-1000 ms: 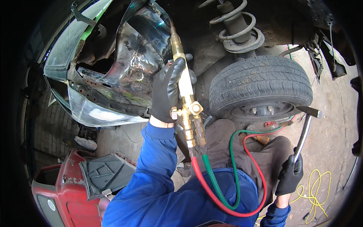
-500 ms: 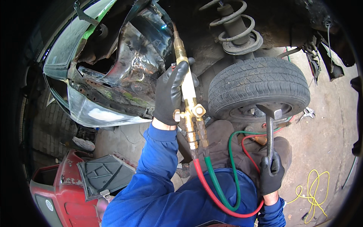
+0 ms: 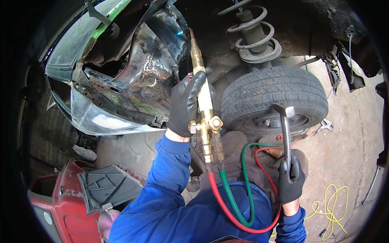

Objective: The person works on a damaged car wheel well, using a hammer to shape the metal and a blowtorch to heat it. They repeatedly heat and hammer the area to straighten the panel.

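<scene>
My left hand (image 3: 184, 103), in a black glove, is closed round the white and brass handle of a gas torch (image 3: 206, 97). Its copper tip points up beside the scorched sheet metal (image 3: 152, 60) of a cut-open car body, where a small blue-white glow shows. Red hose (image 3: 221, 202) and green hose (image 3: 231, 198) run from the torch's lower end in loops over my lap. In my gloved right hand (image 3: 291, 182) a hammer (image 3: 286, 133) is held upright by its metal handle, its head in front of the wheel's lower rim.
A tyred wheel (image 3: 275, 91) stands ahead, below a coil spring and strut (image 3: 255, 36). On the concrete lie pliers (image 3: 325, 125) and a yellow cord (image 3: 334, 206). At lower left are a red car body part (image 3: 77, 214) and a dark panel (image 3: 109, 188).
The torch and my left hand sit slightly lower and to the right in the picture. The hammer head has dropped slightly leftward beside the wheel. Both grips stay the same, and the view has shifted slightly.
</scene>
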Motion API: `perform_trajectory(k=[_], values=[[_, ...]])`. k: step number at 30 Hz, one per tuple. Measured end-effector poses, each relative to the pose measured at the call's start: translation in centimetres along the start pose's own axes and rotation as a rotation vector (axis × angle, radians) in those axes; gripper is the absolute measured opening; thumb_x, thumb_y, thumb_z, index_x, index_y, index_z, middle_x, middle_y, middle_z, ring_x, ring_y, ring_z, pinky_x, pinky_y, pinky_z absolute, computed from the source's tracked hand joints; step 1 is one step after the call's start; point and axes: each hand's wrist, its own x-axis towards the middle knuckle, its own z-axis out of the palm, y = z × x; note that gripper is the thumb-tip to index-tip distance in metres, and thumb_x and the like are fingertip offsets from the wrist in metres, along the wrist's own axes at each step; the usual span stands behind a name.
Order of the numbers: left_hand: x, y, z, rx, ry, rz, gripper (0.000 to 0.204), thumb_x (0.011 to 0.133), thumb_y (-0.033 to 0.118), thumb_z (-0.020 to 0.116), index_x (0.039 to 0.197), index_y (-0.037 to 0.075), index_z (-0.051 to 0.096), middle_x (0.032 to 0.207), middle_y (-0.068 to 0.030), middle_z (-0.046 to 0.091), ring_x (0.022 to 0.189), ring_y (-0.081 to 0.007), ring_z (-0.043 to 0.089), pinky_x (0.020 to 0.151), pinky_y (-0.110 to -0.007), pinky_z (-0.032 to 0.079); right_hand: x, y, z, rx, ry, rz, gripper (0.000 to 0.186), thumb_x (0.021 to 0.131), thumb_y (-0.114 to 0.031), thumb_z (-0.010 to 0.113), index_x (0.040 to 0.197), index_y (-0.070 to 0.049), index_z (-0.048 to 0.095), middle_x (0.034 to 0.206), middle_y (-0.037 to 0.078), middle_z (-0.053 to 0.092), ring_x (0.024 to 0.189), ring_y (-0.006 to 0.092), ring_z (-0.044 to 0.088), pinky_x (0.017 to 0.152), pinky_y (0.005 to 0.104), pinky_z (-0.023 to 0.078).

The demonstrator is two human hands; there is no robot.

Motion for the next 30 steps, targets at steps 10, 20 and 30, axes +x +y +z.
perform_trajectory(k=[10, 20, 30], values=[[0.0, -0.5, -0.2, -0.008, 0.003, -0.031, 0.041, 0.110, 0.036, 0.070, 0.131, 0.001, 0.074, 0.081, -0.0003, 0.069, 0.068, -0.0053, 0.063, 0.062, -0.023, 0.049, 0.0, -0.7, 0.1, 0.014, -0.013, 0.043, 0.045, 0.105, -0.010, 0.068, 0.148, 0.006, 0.064, 0.122, 0.019, 0.078, 0.111, 0.0214, 0.073, 0.099, 0.0359, 0.056], [1.5, -0.2, -0.7, 0.067, -0.005, 0.047, 0.052, 0.110, 0.044, 0.069, 0.139, 0.000, 0.069, 0.078, 0.0008, 0.067, 0.060, -0.0053, 0.059, 0.055, -0.022, 0.048, 0.2, -1.6, 0.8, 0.047, -0.028, -0.001, 0.046, 0.105, -0.007, 0.066, 0.149, 0.004, 0.063, 0.127, 0.018, 0.076, 0.115, 0.0213, 0.070, 0.104, 0.0358, 0.054], [2.4, 0.7, -0.7, 0.063, -0.002, 0.071, 0.042, 0.110, 0.039, 0.069, 0.129, 0.002, 0.074, 0.078, -0.0018, 0.070, 0.067, -0.0071, 0.063, 0.063, -0.025, 0.049, 0.4, -1.1, 1.8, 0.032, 0.001, -0.005, 0.041, 0.109, -0.011, 0.063, 0.146, 0.004, 0.065, 0.103, 0.006, 0.069, 0.092, 0.0143, 0.063, 0.084, 0.0312, 0.052]])
